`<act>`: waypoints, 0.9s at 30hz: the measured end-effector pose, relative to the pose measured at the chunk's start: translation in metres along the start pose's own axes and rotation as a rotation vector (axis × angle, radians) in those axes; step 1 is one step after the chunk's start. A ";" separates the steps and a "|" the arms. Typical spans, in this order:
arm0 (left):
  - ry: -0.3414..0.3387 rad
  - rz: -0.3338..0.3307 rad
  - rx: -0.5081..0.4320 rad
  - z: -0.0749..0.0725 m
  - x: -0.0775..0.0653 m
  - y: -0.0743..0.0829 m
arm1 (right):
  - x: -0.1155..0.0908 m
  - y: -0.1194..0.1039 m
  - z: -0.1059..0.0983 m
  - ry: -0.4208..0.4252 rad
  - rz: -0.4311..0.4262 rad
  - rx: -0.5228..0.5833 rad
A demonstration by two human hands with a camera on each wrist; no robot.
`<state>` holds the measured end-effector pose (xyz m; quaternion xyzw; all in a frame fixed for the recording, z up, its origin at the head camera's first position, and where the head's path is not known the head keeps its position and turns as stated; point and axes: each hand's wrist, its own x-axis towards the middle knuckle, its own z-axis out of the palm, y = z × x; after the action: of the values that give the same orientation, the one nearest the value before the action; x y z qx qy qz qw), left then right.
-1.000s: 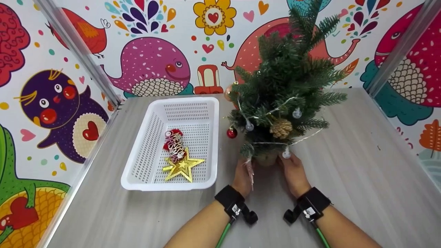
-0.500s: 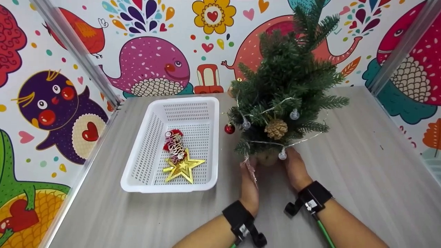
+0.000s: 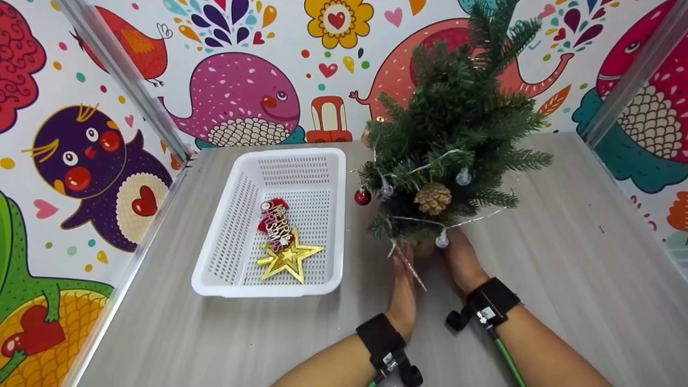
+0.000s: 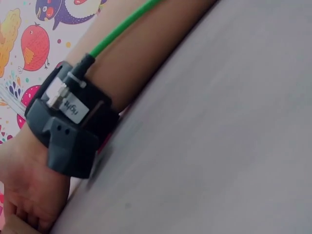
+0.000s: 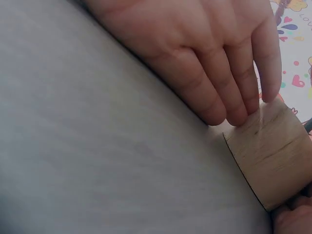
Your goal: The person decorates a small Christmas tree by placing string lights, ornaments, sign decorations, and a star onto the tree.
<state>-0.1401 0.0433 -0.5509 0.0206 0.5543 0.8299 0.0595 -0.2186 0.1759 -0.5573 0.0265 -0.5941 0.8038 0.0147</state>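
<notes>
A small green Christmas tree [image 3: 457, 123] stands on a round wooden base [image 5: 273, 151], one hand on each side of it. My left hand [image 3: 404, 301] touches the base with straight fingers [image 5: 222, 92], palm facing inward. On the other side my right hand [image 3: 466, 260] grips the base, with bent fingers [image 5: 295, 219] partly out of view. A pine cone [image 3: 433, 198], a red bauble [image 3: 363, 196] and a string of clear bulbs [image 3: 463, 177] hang on the branches. A pink glittery ornament [image 3: 411, 267] dangles in front of the left hand.
Left of the tree stands a white perforated basket [image 3: 337, 263]. In it lie a gold star [image 3: 289, 256] and a "Merry Christmas" ornament [image 3: 277, 224] with red parts. Printed cartoon panels [image 3: 242, 97] with metal corner posts enclose the table [image 3: 570, 258] at the back and sides.
The tree has turned slightly, its pine cone and bulbs shifting left against the trunk. My left wrist has moved right and nearer the body; the right hand stays at the base. The view has shifted slightly.
</notes>
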 end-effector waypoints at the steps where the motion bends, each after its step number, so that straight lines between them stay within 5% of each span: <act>1: -0.002 0.000 0.001 0.000 0.001 0.001 | 0.000 0.000 0.000 -0.001 -0.001 -0.002; 9: -0.017 -0.014 0.036 -0.010 0.006 0.002 | -0.007 -0.002 0.001 -0.009 0.037 -0.003; 27: -0.057 -0.076 0.085 -0.024 0.019 0.010 | -0.031 0.000 0.006 0.039 -0.033 -0.011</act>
<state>-0.1625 0.0201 -0.5515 0.0257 0.5874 0.8019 0.1058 -0.1875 0.1702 -0.5576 0.0206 -0.5974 0.8007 0.0396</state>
